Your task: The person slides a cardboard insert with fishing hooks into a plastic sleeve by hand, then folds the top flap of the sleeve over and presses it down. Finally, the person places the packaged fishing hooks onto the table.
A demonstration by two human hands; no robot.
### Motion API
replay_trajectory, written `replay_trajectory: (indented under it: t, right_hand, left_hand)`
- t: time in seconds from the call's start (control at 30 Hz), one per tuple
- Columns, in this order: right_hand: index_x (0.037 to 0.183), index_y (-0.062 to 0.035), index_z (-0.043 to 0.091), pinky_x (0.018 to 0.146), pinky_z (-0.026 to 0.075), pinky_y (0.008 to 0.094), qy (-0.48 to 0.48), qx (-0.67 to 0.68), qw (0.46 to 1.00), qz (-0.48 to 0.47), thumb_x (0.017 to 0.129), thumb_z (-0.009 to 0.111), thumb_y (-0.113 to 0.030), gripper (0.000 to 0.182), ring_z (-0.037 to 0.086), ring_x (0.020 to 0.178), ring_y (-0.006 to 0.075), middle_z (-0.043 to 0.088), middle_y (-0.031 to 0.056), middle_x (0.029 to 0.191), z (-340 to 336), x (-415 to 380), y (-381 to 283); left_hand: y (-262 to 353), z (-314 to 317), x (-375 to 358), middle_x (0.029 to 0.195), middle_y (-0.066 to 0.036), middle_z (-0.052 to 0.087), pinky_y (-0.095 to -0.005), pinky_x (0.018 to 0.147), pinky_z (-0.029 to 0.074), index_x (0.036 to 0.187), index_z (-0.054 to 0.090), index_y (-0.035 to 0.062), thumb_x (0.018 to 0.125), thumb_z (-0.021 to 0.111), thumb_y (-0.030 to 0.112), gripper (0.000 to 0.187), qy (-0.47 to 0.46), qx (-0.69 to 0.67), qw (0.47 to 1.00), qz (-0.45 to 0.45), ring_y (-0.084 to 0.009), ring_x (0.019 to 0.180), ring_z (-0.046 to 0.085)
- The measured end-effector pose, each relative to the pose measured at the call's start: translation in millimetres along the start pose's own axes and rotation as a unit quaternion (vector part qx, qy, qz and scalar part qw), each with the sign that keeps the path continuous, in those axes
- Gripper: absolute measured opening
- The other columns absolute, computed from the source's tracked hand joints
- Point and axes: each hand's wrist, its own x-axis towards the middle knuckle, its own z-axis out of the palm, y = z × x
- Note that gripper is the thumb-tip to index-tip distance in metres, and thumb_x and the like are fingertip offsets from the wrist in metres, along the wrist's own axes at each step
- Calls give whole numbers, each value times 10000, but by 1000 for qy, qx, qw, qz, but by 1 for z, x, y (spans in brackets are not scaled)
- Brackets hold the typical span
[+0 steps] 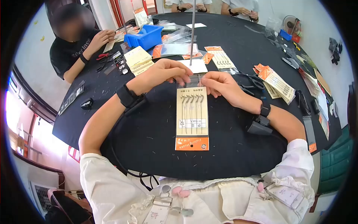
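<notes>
A fishing hook packet lies on the black table in front of me, its orange header toward my body. Several hooks with long line snoods show on its cream card inside a clear plastic sleeve. At the sleeve's far end, my left hand has its fingers bent down on the clear flap. My right hand pinches the other corner of that flap between thumb and fingers. Some fingertips of both hands are hidden.
Behind my hands a thin metal pole rises from a white base. A blue bin, cream card stacks, another hook packet, black-handled scissors and a packet pile surround them. Co-workers sit at left and at the far side.
</notes>
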Motion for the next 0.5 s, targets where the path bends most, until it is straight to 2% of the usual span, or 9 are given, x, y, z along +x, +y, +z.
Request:
replay_trajectory:
  t: [0.1, 0.17, 0.4, 0.5]
  right_hand:
    - [913, -15, 632, 484, 353, 178, -3, -12, 1000, -7, 893, 561, -236, 232, 435, 522, 26, 562, -3, 668, 0, 2, -1]
    - [907, -19, 638, 479, 348, 174, -27, -22, 999, -9, 896, 557, -234, 230, 433, 521, 25, 554, -11, 645, 0, 2, 0]
    - [802, -29, 673, 460, 336, 182, -41, -64, 997, 0, 910, 539, -255, 284, 444, 504, 31, 551, -12, 592, 1, 0, -3]
    - [839, -29, 670, 459, 336, 182, -55, -78, 995, -13, 912, 535, -271, 287, 444, 498, 36, 560, -7, 604, -2, 2, 2]
  left_hand:
    - [0, -1, 1, 857, -15, 653, -199, 659, 414, 1036, 632, 46, 895, 539, 190, 221, -4, 32, 999, 23, -76, 766, 590]
    - [0, -1, 1, 818, -5, 639, -193, 642, 425, 1012, 640, 38, 906, 529, 202, 225, -47, 35, 997, 52, -69, 744, 580]
    - [2, 7, -1, 770, -3, 624, -188, 635, 445, 964, 650, -11, 860, 611, 146, 193, -85, 12, 995, 44, -52, 684, 542]
    - [1, 5, -1, 770, -4, 623, -186, 632, 440, 946, 657, -13, 854, 618, 154, 194, -93, 26, 995, 38, -45, 684, 533]
